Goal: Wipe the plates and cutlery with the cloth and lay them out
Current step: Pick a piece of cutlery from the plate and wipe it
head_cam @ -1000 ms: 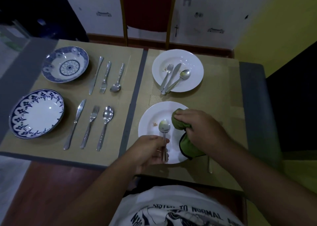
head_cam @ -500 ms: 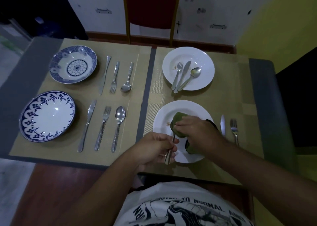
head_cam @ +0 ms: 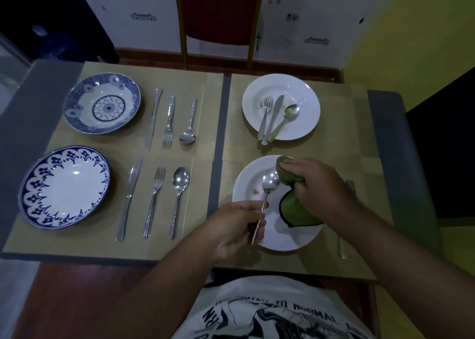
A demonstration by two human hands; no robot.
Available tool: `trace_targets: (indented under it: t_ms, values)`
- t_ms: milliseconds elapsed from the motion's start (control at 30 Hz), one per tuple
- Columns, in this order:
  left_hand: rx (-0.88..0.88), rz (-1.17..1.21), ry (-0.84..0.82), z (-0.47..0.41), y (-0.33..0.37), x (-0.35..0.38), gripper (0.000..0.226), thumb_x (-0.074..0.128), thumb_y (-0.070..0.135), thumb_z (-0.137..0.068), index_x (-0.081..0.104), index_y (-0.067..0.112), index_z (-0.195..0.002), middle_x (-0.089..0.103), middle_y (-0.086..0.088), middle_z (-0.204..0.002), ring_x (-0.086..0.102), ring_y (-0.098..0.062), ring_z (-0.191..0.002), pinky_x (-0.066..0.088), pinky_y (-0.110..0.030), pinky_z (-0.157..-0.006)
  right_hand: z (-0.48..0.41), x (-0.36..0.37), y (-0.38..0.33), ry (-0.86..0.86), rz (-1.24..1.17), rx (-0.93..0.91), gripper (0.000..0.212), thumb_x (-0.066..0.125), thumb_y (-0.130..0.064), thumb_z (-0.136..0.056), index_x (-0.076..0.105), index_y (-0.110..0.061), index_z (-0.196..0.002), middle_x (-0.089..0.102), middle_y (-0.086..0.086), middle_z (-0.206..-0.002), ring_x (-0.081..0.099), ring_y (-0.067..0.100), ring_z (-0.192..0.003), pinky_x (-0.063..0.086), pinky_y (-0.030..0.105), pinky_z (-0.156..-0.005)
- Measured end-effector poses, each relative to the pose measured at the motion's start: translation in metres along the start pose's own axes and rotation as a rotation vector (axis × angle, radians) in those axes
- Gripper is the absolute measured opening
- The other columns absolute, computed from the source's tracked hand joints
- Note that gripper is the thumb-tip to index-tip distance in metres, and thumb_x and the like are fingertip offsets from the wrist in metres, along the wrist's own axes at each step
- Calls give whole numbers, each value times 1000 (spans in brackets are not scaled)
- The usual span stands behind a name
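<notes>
Altogether four plates (head_cam: 64,187), four spoons (head_cam: 181,181).

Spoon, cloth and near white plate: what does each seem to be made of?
The spoon looks like polished metal, likely stainless steel, by its bright mirror-like glints. The cloth is soft green fabric with dark edging, maybe microfibre; it bunches and drapes. The plate is glossy white, probably glazed ceramic; melamine can't be ruled out.

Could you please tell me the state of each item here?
Spoon: gripped by left hand, over near white plate.
Cloth: bunched in right hand, beside spoon.
Near white plate: crumbs on it.
Far white plate: crumbs, cutlery piled on it.
Near blue plate, far blue plate: laid out, no visible crumbs.
</notes>
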State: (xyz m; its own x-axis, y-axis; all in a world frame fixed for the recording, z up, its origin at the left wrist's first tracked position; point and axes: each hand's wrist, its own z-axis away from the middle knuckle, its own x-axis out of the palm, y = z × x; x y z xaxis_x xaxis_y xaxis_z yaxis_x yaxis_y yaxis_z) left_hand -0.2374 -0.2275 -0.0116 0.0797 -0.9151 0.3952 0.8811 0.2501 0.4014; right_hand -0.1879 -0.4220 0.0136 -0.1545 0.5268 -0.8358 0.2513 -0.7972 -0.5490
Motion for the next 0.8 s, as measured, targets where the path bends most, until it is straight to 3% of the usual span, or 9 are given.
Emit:
trace_targets:
  t_ms: [100, 233, 333, 467, 600, 667, 767, 800]
  values:
    - [-25, -3, 13, -2, -3, 7, 25, 47, -1, -102, 68, 1, -115, 67, -13, -87, 62, -17, -71, 52, -24, -55, 7, -2, 7, 25, -5, 42, 52, 54, 14, -69, 66, -6, -115, 63, 8, -122, 54, 20, -114, 32, 20, -100]
    - [55, -147, 133, -6, -13, 17, 18, 64, 17, -98, 73, 6, -109, 62, -8, -80, 53, -12, -60, 43, -22, -50, 10, -4, 16, -6, -39, 20, 53, 55, 13, -68, 66, -7, -115, 62, 8, -122, 55, 20, -114, 29, 16, -101]
    - [86, -168, 177, -7, -18, 30, 17, 62, 14, -100, 75, 8, -108, 66, -8, -80, 55, -13, -58, 43, -22, -49, 14, -5, 23, -48, -24, 0, 52, 56, 12, -68, 66, -9, -115, 63, 7, -122, 56, 20, -113, 32, 19, -100]
    - [113, -36, 147, -6, -21, 45, 20, 58, 3, -99, 68, 3, -117, 76, -17, -97, 74, -27, -84, 58, -32, -72, 16, -13, 25, -69, -41, -109, 48, 49, 3, -63, 69, -3, -106, 67, 12, -111, 58, 21, -103, 35, 17, -94]
    - [134, -155, 116, -6, -20, 46, 21, 60, 4, -98, 71, 7, -116, 78, -14, -102, 76, -30, -93, 62, -39, -81, 27, -5, 27, -196, 12, -235, 48, 38, -19, -75, 68, -8, -112, 65, 9, -118, 57, 26, -111, 41, 35, -100]
    - [153, -246, 83, -2, -17, 46, 22, 58, 3, -99, 71, 6, -116, 78, -14, -101, 76, -28, -87, 61, -37, -77, 24, -4, 28, -266, 22, -270, 46, 39, -21, -74, 70, -7, -106, 67, 11, -112, 60, 26, -106, 45, 32, -95]
    - [189, -373, 56, 3, -16, 42, 23, 54, 2, -100, 72, 7, -115, 76, -13, -93, 72, -23, -76, 57, -30, -66, 6, -8, 31, -321, -41, -159, 27, 48, -14, -62, 67, -1, -76, 65, 16, -80, 59, 31, -74, 46, 32, -68]
    - [193, -399, 56, 3, -16, 41, 24, 53, 2, -101, 73, 8, -114, 76, -12, -91, 71, -22, -73, 56, -29, -63, 3, -9, 33, -335, -40, -119, 24, 50, -13, -60, 66, -5, -75, 62, 13, -78, 57, 29, -72, 46, 33, -64]
